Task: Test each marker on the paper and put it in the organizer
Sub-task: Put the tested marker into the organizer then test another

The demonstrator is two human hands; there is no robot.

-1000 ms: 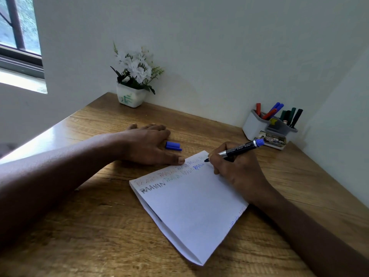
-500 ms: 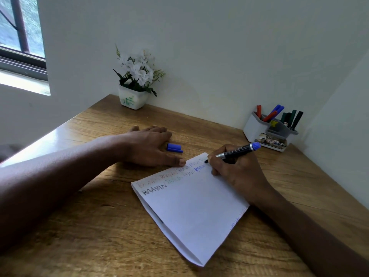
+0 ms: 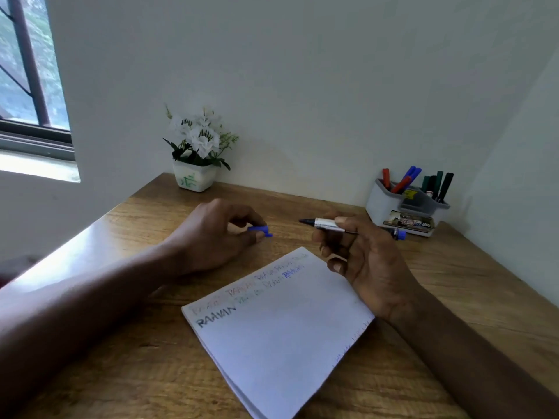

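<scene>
Ink on skin or desk point(image 3: 453, 282) is the likeliest trouble. The blue marker point(image 3: 326, 223) is uncapped, its dark tip bare and pointing toward the left hand point(image 3: 217, 237), so a hurried or skewed push of the cap point(image 3: 259, 230) could smear that hand or crush the nib. A loosely seated cap would, I judge, let the marker dry out once it stands in the organizer point(image 3: 381, 204).

The right hand point(image 3: 369, 261) is curled round the barrel, holding the marker roughly level just past the paper's point(image 3: 278, 328) far corner. The left hand, just beyond the paper's far left edge, pinches the small blue cap.

The marker has a black barrel, a silver collar behind the tip and a blue butt end showing past the right hand. The grey organizer stands well beyond the paper's far right side, with other markers point(image 3: 446, 184) in red, blue, green and black upright in it. Coloured test words run along the paper's far edge, the last in blue.
</scene>
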